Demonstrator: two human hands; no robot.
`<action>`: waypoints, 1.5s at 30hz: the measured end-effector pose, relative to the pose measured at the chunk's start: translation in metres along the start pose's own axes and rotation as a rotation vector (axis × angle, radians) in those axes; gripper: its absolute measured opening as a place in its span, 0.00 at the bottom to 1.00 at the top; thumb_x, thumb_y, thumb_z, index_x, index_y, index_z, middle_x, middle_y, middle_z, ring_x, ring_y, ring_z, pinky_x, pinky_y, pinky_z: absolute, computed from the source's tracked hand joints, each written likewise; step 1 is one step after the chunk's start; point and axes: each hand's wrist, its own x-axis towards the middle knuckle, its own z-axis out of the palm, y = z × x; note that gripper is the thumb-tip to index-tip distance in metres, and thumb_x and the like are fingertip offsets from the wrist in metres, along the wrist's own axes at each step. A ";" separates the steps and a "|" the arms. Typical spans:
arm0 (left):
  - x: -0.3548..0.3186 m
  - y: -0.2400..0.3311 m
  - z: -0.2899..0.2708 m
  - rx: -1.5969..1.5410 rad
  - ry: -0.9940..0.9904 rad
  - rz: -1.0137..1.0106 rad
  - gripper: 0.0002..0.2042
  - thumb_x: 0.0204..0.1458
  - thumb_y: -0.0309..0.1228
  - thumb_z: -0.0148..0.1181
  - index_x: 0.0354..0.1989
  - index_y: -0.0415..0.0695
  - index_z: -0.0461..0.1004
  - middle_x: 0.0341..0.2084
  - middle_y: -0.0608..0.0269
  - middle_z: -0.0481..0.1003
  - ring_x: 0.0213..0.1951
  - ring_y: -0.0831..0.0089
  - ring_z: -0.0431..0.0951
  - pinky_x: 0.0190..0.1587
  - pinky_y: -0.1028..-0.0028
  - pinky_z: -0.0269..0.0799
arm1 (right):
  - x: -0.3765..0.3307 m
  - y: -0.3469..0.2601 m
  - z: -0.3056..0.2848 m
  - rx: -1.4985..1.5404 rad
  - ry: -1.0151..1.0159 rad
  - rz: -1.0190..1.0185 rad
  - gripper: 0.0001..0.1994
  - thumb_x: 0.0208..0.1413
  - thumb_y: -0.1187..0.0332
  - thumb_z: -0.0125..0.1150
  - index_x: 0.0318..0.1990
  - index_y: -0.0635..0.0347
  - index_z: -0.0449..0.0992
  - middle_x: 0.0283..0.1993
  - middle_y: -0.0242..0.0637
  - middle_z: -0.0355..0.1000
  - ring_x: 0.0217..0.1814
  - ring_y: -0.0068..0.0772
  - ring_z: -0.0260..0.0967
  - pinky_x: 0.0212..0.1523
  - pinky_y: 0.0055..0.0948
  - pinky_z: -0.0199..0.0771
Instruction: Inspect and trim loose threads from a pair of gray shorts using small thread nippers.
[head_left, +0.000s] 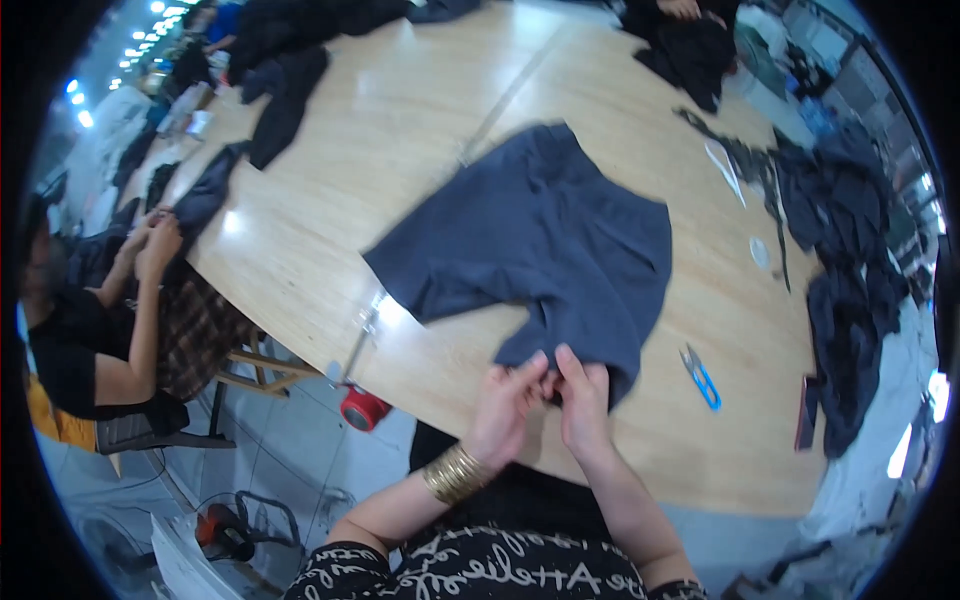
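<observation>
A pair of dark blue-grey shorts (520, 220) lies spread on the light wooden table (420, 160), its waistband toward the far right and one leg reaching out to the left. At the hem of the nearer leg, my left hand (508, 400) pinches the cloth with thumb and fingers. Close beside it, my right hand (583, 400) grips the same hem, thumb on top. Both sets of fingertips are partly hidden by the fabric. Right of the shorts lie blue-handled thread snips (702, 378), apart from my hands.
Dark garments (845, 270) hang over the right edge, near a white loop (725, 172) and dark fabric strips (770, 190). A seated person (100, 330) handles dark cloth at the left. A red round device (363, 408) sits under the table's near edge. More dark clothing (285, 105) lies far left.
</observation>
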 end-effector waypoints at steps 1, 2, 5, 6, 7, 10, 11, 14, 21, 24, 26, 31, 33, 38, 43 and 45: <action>0.000 -0.007 0.003 -0.005 0.044 0.037 0.06 0.54 0.28 0.54 0.36 0.40 0.71 0.29 0.66 0.74 0.29 0.79 0.72 0.35 0.79 0.68 | 0.003 0.000 -0.002 -0.072 0.012 0.011 0.10 0.54 0.64 0.58 0.29 0.62 0.71 0.22 0.29 0.67 0.24 0.17 0.62 0.27 0.18 0.62; -0.002 -0.008 0.008 0.052 0.096 0.038 0.06 0.53 0.28 0.56 0.36 0.41 0.71 0.28 0.68 0.73 0.29 0.81 0.72 0.34 0.81 0.67 | 0.006 0.001 -0.007 -0.143 0.028 0.019 0.10 0.52 0.65 0.60 0.30 0.63 0.71 0.24 0.30 0.68 0.25 0.18 0.63 0.28 0.19 0.63; -0.007 -0.012 0.009 0.052 0.105 0.038 0.07 0.52 0.27 0.56 0.39 0.42 0.69 0.29 0.70 0.72 0.30 0.85 0.70 0.32 0.83 0.64 | 0.006 0.005 -0.013 -0.326 0.042 -0.159 0.14 0.49 0.65 0.64 0.36 0.68 0.71 0.32 0.36 0.70 0.31 0.26 0.67 0.36 0.23 0.67; -0.005 -0.014 0.005 0.051 0.100 0.075 0.07 0.52 0.27 0.56 0.39 0.42 0.69 0.29 0.70 0.72 0.30 0.85 0.70 0.32 0.83 0.64 | 0.009 0.009 -0.025 -0.465 0.043 -0.200 0.18 0.48 0.64 0.65 0.40 0.69 0.70 0.36 0.38 0.70 0.35 0.30 0.68 0.39 0.25 0.67; -0.005 -0.017 0.001 0.081 0.099 0.064 0.08 0.52 0.27 0.57 0.39 0.42 0.69 0.29 0.70 0.72 0.30 0.85 0.69 0.31 0.83 0.64 | 0.010 0.009 -0.027 -0.606 0.048 -0.234 0.21 0.47 0.63 0.66 0.43 0.71 0.69 0.40 0.41 0.70 0.39 0.34 0.68 0.43 0.28 0.67; -0.008 -0.014 0.000 0.122 0.111 0.067 0.09 0.51 0.28 0.59 0.39 0.43 0.70 0.29 0.72 0.71 0.28 0.86 0.67 0.31 0.85 0.61 | 0.011 0.008 -0.024 -0.769 0.063 -0.430 0.24 0.46 0.63 0.67 0.45 0.73 0.68 0.41 0.43 0.70 0.41 0.36 0.68 0.46 0.30 0.66; -0.011 -0.011 0.002 0.145 0.126 0.071 0.09 0.51 0.29 0.59 0.39 0.43 0.70 0.29 0.73 0.71 0.28 0.86 0.66 0.31 0.85 0.61 | 0.011 0.009 -0.027 -0.771 0.054 -0.434 0.24 0.46 0.63 0.67 0.45 0.73 0.68 0.41 0.43 0.70 0.41 0.36 0.68 0.46 0.30 0.66; -0.008 -0.007 0.005 0.173 0.129 0.043 0.09 0.51 0.32 0.59 0.39 0.45 0.71 0.28 0.74 0.71 0.27 0.86 0.65 0.31 0.85 0.60 | 0.016 0.003 -0.031 -0.684 0.015 -0.289 0.22 0.47 0.64 0.67 0.44 0.73 0.69 0.42 0.43 0.70 0.42 0.34 0.67 0.46 0.29 0.66; 0.002 -0.016 -0.007 0.157 0.032 -0.099 0.11 0.54 0.39 0.56 0.41 0.49 0.72 0.35 0.75 0.72 0.35 0.86 0.66 0.38 0.81 0.60 | 0.014 0.013 -0.041 -0.554 -0.007 -0.277 0.13 0.49 0.67 0.64 0.36 0.69 0.71 0.31 0.35 0.69 0.28 0.24 0.64 0.29 0.22 0.63; 0.006 -0.017 -0.010 0.176 0.067 -0.051 0.10 0.54 0.39 0.56 0.41 0.50 0.72 0.34 0.75 0.72 0.34 0.85 0.66 0.38 0.81 0.60 | 0.015 0.009 -0.042 -0.627 -0.051 -0.165 0.19 0.48 0.66 0.65 0.41 0.73 0.71 0.40 0.42 0.71 0.39 0.32 0.68 0.41 0.28 0.68; 0.003 -0.017 -0.004 0.180 0.079 -0.057 0.10 0.54 0.39 0.56 0.41 0.49 0.72 0.33 0.75 0.72 0.34 0.85 0.67 0.38 0.82 0.60 | 0.016 0.003 -0.041 -0.670 -0.055 -0.141 0.19 0.48 0.66 0.65 0.41 0.73 0.71 0.39 0.42 0.71 0.39 0.33 0.68 0.41 0.28 0.68; -0.002 -0.016 0.002 0.207 0.078 -0.111 0.11 0.54 0.39 0.56 0.41 0.48 0.72 0.32 0.75 0.73 0.33 0.85 0.68 0.37 0.82 0.61 | 0.009 0.000 -0.039 -0.608 -0.055 -0.204 0.15 0.49 0.65 0.64 0.36 0.71 0.73 0.30 0.38 0.72 0.25 0.25 0.68 0.25 0.24 0.68; 0.003 -0.016 -0.002 0.285 0.088 0.039 0.12 0.54 0.40 0.56 0.41 0.47 0.72 0.32 0.74 0.73 0.34 0.85 0.70 0.37 0.81 0.63 | 0.013 0.006 -0.044 -0.658 -0.072 -0.249 0.14 0.50 0.65 0.63 0.34 0.71 0.73 0.27 0.38 0.72 0.22 0.23 0.67 0.23 0.23 0.67; 0.001 -0.015 0.003 0.220 0.052 -0.015 0.11 0.54 0.39 0.56 0.41 0.47 0.72 0.32 0.74 0.73 0.35 0.85 0.70 0.37 0.81 0.64 | 0.005 -0.002 -0.033 -0.538 -0.065 -0.158 0.12 0.52 0.67 0.60 0.31 0.71 0.74 0.22 0.37 0.72 0.20 0.22 0.67 0.23 0.22 0.68; 0.002 -0.020 0.003 0.152 0.045 -0.010 0.10 0.55 0.37 0.56 0.40 0.46 0.72 0.33 0.73 0.73 0.35 0.85 0.70 0.37 0.82 0.64 | -0.005 -0.008 -0.027 -0.483 -0.055 -0.196 0.11 0.53 0.69 0.60 0.26 0.70 0.74 0.21 0.33 0.71 0.20 0.20 0.66 0.21 0.19 0.64; 0.003 -0.015 0.000 0.187 0.017 0.070 0.09 0.55 0.35 0.55 0.40 0.45 0.71 0.34 0.71 0.73 0.34 0.85 0.70 0.38 0.82 0.65 | 0.001 0.001 -0.030 -0.587 -0.038 -0.252 0.11 0.52 0.68 0.60 0.27 0.70 0.75 0.23 0.35 0.72 0.20 0.21 0.68 0.21 0.21 0.65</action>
